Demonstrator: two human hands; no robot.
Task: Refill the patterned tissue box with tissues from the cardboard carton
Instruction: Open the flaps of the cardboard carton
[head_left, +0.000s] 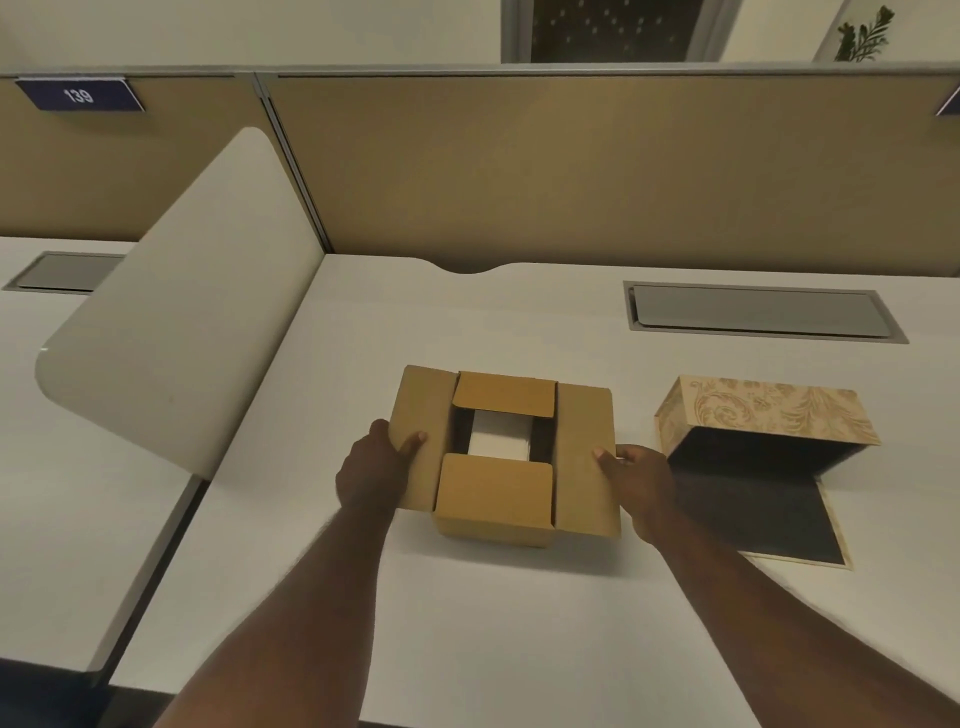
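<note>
— Seen from the head camera: two bare forearms reaching in from the near edge. Left hand (382, 457) pinching the left side flap of the cardboard carton (506, 457), right hand (636, 475) pinching the right flap, both spread outward. Centred on the white desk (467, 623).

— And inside?

— White tissues (501, 439) showing through the square gap between the two end flaps. Just right of the carton, apart from it, the patterned tissue box (769, 413), tipped on its side, dark interior open, hinged panel lying flat on the desk. Looks empty.

— Risks?

— Likely snagging on the end flaps, half-closed over the stack. Possibly dragging the carton too.
</note>
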